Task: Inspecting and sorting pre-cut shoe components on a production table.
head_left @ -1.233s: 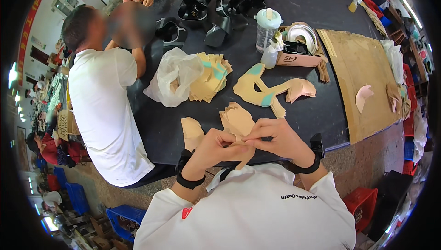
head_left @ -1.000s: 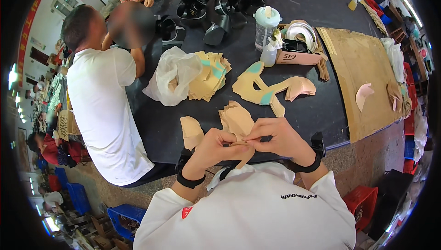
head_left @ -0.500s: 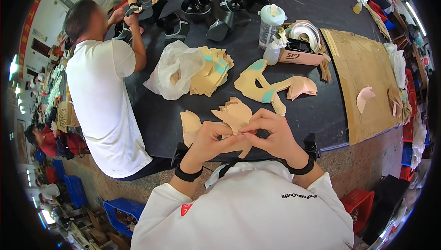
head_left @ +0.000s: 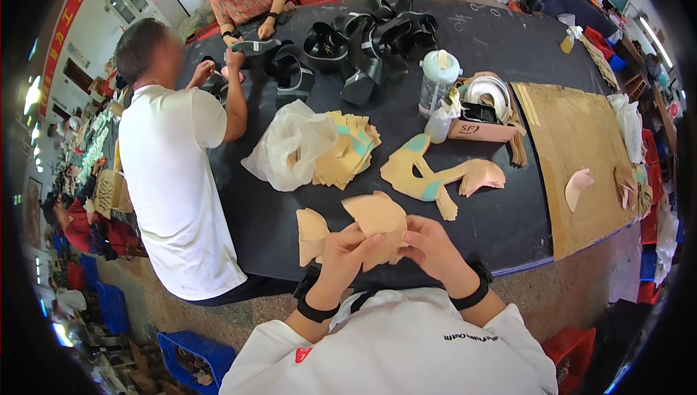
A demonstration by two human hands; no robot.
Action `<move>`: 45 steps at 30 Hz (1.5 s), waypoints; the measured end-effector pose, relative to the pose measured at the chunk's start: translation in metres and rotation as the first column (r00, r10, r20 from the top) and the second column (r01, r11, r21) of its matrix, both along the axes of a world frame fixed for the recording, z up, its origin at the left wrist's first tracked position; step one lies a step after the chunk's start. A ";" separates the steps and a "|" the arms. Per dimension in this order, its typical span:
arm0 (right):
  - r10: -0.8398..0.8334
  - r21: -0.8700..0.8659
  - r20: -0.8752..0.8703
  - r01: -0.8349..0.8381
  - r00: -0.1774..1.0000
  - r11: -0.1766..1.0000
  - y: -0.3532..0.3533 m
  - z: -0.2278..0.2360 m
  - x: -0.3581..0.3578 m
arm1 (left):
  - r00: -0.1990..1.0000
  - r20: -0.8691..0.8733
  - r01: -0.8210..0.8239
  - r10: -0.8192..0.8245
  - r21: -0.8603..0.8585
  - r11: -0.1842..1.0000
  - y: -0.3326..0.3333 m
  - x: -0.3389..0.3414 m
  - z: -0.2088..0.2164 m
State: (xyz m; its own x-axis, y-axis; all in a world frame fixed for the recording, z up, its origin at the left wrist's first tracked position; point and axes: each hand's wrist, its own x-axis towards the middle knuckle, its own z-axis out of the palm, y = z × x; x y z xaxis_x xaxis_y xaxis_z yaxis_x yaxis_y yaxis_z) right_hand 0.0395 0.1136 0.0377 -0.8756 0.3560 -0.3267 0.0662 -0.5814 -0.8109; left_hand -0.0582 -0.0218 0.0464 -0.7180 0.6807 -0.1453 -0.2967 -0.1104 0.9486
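Just past the table's near edge, my left hand (head_left: 344, 255) pinches a stack of tan curved shoe pieces (head_left: 379, 219), thumb on top. On its other side my right hand (head_left: 434, 250) grips the same stack, its fingertips partly tucked underneath. Left of my left hand lies a small pile of similar curved pieces (head_left: 312, 229). Farther out are flat tan cut-outs with green patches (head_left: 411, 170), and pinkish curved pieces (head_left: 482, 176) rest against them. A fanned stack of tan pieces (head_left: 350, 149) sits partly inside a crumpled clear plastic bag (head_left: 287, 144).
Black shoes (head_left: 356, 54) crowd the far table (head_left: 501, 39). A lidded clear jug (head_left: 438, 81), a small white bottle (head_left: 438, 126) and a pink box (head_left: 482, 131) stand at centre right. Cardboard (head_left: 581, 141) covers the right. Two co-workers, one in white (head_left: 174, 177), handle shoes at left.
The view has tilted up, so the table sits lower. My hands have spread slightly apart, and the stack between them shows a broader, smoother face. The co-worker across the table shows more fully.
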 end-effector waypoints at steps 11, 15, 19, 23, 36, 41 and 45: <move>-0.023 0.016 -0.097 0.025 0.995 1.000 -0.007 -0.006 -0.002 | 0.998 -0.028 0.055 -0.055 -0.020 0.998 -0.004 -0.005 0.000; -0.095 -0.491 -0.338 -0.089 0.936 0.867 -0.019 -0.005 0.000 | 0.951 0.248 0.155 -0.184 0.132 0.979 -0.005 0.001 0.010; -0.119 -0.521 -0.254 -0.032 0.960 0.853 -0.025 -0.004 0.003 | 0.865 0.447 0.117 -0.230 0.265 0.957 -0.007 0.006 -0.002; -0.210 0.426 -0.216 0.286 0.953 0.858 -0.029 -0.002 0.005 | 0.990 0.063 0.124 -0.129 0.070 0.990 -0.004 0.013 -0.007; 0.224 -0.457 -0.288 -0.339 0.931 0.822 -0.020 -0.059 0.044 | 0.828 0.234 0.436 -0.509 0.300 0.848 -0.033 0.022 -0.063; 0.281 -0.442 -0.047 -0.272 0.958 0.854 -0.002 -0.068 0.035 | 0.887 0.137 0.448 -0.442 -0.019 0.894 -0.037 0.020 -0.085; 0.179 -0.323 -0.061 -0.189 0.982 0.927 0.002 -0.057 0.018 | 0.913 -0.101 0.382 -0.395 -0.133 0.915 -0.045 -0.001 -0.094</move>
